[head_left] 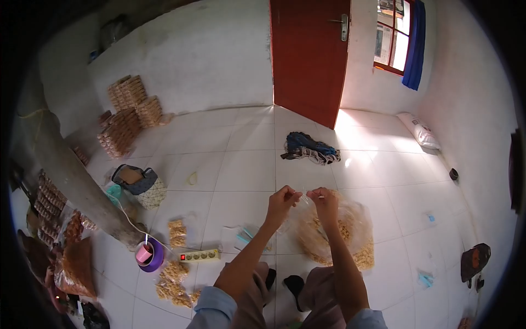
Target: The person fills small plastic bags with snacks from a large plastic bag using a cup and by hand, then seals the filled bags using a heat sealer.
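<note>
My left hand [284,205] is closed in a pinch, fingertips raised in front of me. Close beside it, my right hand [324,205] pinches too. A thin piece of clear plastic [305,194] shows between the fingertips of both hands; its exact shape is hard to make out. Below and behind the hands lies a large clear plastic bag [359,219], spread open on the floor, with small yellow-brown snack pieces [364,256] in it. My right forearm crosses in front of part of this bag.
Filled snack packets [174,279] lie at the left, near a power strip [200,256] and a purple pot [150,262]. Flat plastic sleeves [246,237] rest left of my forearm. Stacked packs [121,129] stand by the wall. Crumpled cloth [310,148] lies before the red door [309,60].
</note>
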Motion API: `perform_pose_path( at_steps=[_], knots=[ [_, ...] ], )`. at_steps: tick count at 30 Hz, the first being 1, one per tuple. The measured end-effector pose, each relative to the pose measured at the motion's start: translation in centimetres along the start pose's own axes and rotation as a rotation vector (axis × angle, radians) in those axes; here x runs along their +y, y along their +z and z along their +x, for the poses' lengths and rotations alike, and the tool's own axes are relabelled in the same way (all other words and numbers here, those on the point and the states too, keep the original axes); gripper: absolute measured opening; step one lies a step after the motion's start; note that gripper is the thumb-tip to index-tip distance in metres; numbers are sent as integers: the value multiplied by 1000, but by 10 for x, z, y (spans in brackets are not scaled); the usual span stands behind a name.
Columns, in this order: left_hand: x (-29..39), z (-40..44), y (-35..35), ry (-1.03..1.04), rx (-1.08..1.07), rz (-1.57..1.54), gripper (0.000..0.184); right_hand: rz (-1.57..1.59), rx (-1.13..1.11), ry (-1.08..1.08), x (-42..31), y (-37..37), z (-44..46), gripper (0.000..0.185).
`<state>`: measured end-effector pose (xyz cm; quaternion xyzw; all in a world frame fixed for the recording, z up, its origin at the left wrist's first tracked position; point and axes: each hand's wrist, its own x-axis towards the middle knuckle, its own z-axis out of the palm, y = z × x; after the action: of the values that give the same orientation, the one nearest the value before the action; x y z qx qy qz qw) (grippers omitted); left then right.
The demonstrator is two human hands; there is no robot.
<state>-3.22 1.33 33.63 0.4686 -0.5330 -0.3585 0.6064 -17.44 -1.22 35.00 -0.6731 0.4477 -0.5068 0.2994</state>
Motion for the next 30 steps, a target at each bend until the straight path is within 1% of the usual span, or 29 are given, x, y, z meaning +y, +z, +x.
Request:
perform_pose_path(
  at_steps=[2, 3, 5, 6, 7, 8, 9, 10, 11, 13, 15, 16, 17, 18, 20, 21, 23, 27, 29, 30],
  knots=[
    [4, 1, -2, 8, 19, 42, 21, 21, -17, -77, 8, 7, 1, 10],
    [6, 1, -2, 0, 32, 99, 21, 20, -19, -72, 7, 9, 1, 10],
    [3, 5, -4, -7, 48, 157, 22, -93, 108, -307, 1, 14, 5, 14],
    [0, 7, -6, 41, 49, 226, 22, -88, 106, -302, -2, 13, 7, 14],
    [-2, 8, -9, 88, 48, 296, 22, -163, 116, -392, -7, 12, 9, 16],
    [0, 7, -11, 82, 45, 300, 22, -239, 126, -480, -8, 11, 11, 19],
    [2, 6, -12, 128, 47, 327, 22, -238, 125, -475, -6, 11, 11, 19],
    [5, 5, -13, 174, 51, 353, 22, -194, 72, -424, -4, 11, 12, 20],
    [7, 5, -15, 169, 51, 355, 22, -150, 18, -372, -4, 12, 12, 22],
    [10, 3, -18, 204, 22, 443, 21, -130, 15, -348, -5, 12, 11, 21],
    [10, 2, -20, 214, 20, 453, 20, -111, 16, -329, -4, 10, 9, 20],
    [10, 1, -20, 230, 20, 462, 20, -142, -47, -348, -1, 7, 9, 19],
    [10, 1, -21, 231, 19, 462, 20, -172, -111, -369, -3, 5, 9, 18],
    [11, 1, -21, 224, 7, 477, 19, -172, -109, -369, -5, 4, 8, 18],
    [12, 0, -23, 219, -5, 493, 18, -43, -210, -162, -10, 1, 6, 13],
    [13, -1, -23, 220, -23, 495, 18, -42, -209, -164, -9, 1, 5, 13],
    [15, -3, -24, 224, -41, 497, 17, 15, -313, -135, -6, -1, 6, 13],
    [13, -2, -25, 229, -106, 494, 15, 31, -335, -171, 5, -1, 8, 19],
    [7, -1, -27, 229, -124, 484, 15, 173, -395, -47, 10, 0, 8, 20],
    [4, 0, -29, 214, -151, 451, 15, 174, -395, -45, 12, 0, 8, 20]
  ],
)
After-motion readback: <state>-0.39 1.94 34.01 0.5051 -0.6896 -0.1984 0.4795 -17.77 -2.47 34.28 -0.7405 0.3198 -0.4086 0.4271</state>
